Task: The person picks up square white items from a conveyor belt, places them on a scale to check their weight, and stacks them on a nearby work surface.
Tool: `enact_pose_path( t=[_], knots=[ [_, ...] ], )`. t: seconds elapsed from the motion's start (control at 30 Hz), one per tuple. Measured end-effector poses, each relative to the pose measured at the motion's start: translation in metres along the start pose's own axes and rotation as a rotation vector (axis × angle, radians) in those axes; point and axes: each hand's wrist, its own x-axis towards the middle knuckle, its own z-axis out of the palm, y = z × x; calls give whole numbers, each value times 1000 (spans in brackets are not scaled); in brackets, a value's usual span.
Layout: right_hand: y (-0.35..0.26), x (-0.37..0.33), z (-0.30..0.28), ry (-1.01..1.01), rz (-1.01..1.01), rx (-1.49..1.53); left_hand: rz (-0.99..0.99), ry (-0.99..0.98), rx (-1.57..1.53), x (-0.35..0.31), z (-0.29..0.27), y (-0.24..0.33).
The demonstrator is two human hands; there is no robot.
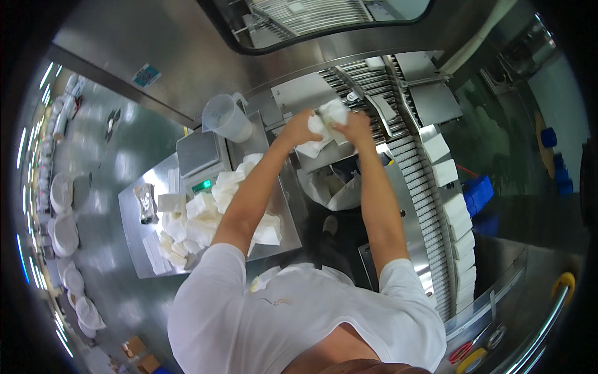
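Both arms reach forward over a metal ledge beside the roller conveyor. My left hand (pixel 299 129) is closed round the left side of some soft white folded sheets (pixel 314 144). My right hand (pixel 356 128) grips a crumpled upper portion of white folded sheets (pixel 334 112) from the right. Whether the two hands share one stack or hold separate ones, I cannot tell. Below the hands hangs a bin with a pale liner bag (pixel 330 190). To the left, a loose heap of white folded sheets (pixel 202 218) covers part of a steel table (pixel 134 212).
A clear plastic jug (pixel 227 118) stands by a scale (pixel 198 153) with a lit green display. White stacks (pixel 458 215) line the conveyor's right side, next to a ridged belt (pixel 420 199). Red-handled scissors (pixel 461 353) and a yellow tape roll (pixel 472 361) lie at lower right.
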Motion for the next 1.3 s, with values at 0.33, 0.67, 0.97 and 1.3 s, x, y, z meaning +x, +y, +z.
enact_pose_path(
  t=[0.33, 0.67, 0.97, 1.3],
  knots=[
    [75, -103, -45, 614, 248, 377, 159, 289, 331, -3, -34, 68],
    [141, -140, -20, 325, 603, 11, 176, -121, 300, 205, 126, 154],
    [143, -112, -7, 203, 853, 67, -12, -513, 139, 202, 189, 173],
    [150, -213, -71, 391, 798, 548, 396, -346, -41, 128, 112, 214]
  ],
)
